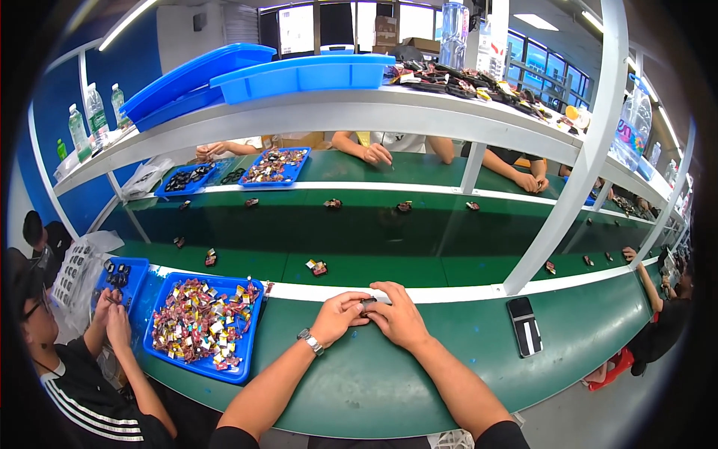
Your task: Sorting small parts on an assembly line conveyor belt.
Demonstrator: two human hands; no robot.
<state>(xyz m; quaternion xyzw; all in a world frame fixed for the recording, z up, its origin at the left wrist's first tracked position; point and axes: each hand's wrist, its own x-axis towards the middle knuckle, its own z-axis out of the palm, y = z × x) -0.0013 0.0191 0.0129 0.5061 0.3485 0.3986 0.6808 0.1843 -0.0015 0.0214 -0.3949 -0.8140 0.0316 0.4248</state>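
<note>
Item: small dark part (pixel 368 301), between my two hands above the near table (pixel 359 382), just short of the white rail (pixel 441 295). Left hand (pixel 336 320): fingers grasping it, part lying at their right. Right hand (pixel 401 320): thumb against it, grip I cannot tell. Neither hand clearly nearer. Long axis: mostly covered, unreadable to me.

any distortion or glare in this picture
Head view: the white shelf bows and the corners go black; head view: back windows wash out nearly white, the green bench has a pale sheen; head view: the dark piece between left hand and right hand is mostly hidden.
</note>
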